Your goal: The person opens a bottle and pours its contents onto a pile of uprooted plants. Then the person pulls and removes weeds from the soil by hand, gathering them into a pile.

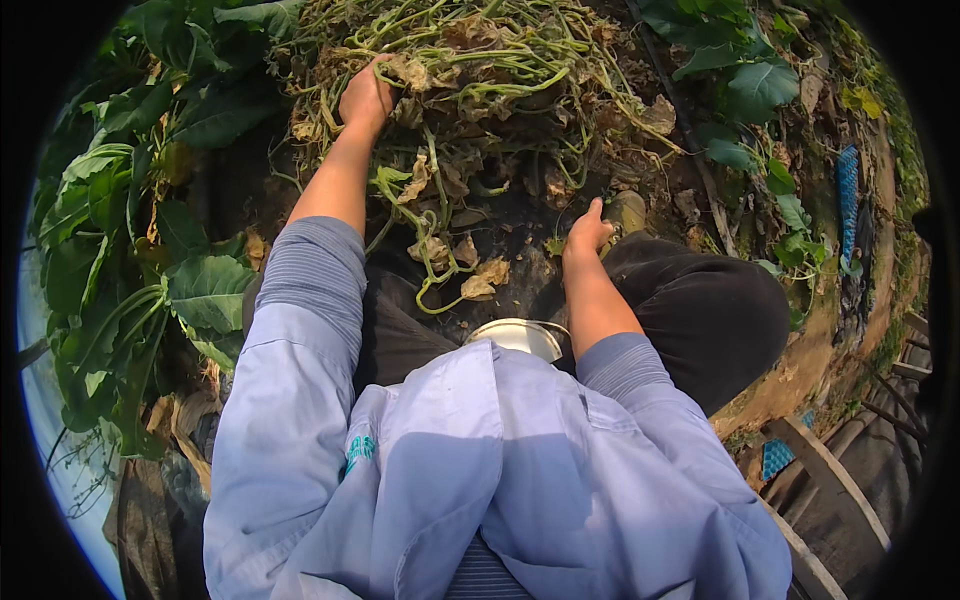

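A tangled heap of withered vines, green stems among dry brown leaves, lies on the soil before me. My left hand is at the heap's left side, its fingertips hidden behind stems and a dry leaf, so its grip is unclear. Lower down, my right hand is held just above the ground beside my right knee. Its thumb points away from me and the other fingers are mostly turned out of sight. A small green leaf shows beside it. One loose vine trails from the heap towards my lap.
Between my legs sits a white container, partly covered by my jacket. Large leafy plants crowd the left. A dark hose or pole runs along the right, near more leafy plants. Curved slats stand at lower right.
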